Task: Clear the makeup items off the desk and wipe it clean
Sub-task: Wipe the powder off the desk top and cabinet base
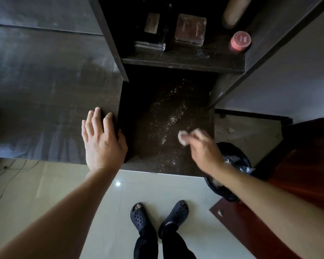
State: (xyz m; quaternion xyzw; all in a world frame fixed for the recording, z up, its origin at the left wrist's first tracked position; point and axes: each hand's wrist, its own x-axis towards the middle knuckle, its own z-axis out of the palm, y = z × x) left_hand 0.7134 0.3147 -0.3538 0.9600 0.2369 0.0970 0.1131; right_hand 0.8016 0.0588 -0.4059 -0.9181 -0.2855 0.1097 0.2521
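Left hand (103, 141) lay flat, fingers straight, on the raised side unit's (54, 109) corner, apparently bracing. Right hand (204, 148) pinched a white pad (182, 138) at the desktop's (150, 152) right edge beside pale specks (168, 120), judged mid-wipe. Two bottles (151, 28) and a pink-capped jar (239, 42) stood on the rear shelf (176, 61).

Two hands: one left hand (103, 144), one right hand (204, 148). One white wad (182, 137). One shelf (181, 61) with four items on it: two square glass bottles, a dark bottle (151, 28) and a reddish bottle (190, 29), one pink-capped jar (239, 42), one tan cylinder (234, 12). One speckled surface (166, 116) — one black-lined bin (230, 148) — two dark clogs (139, 215).
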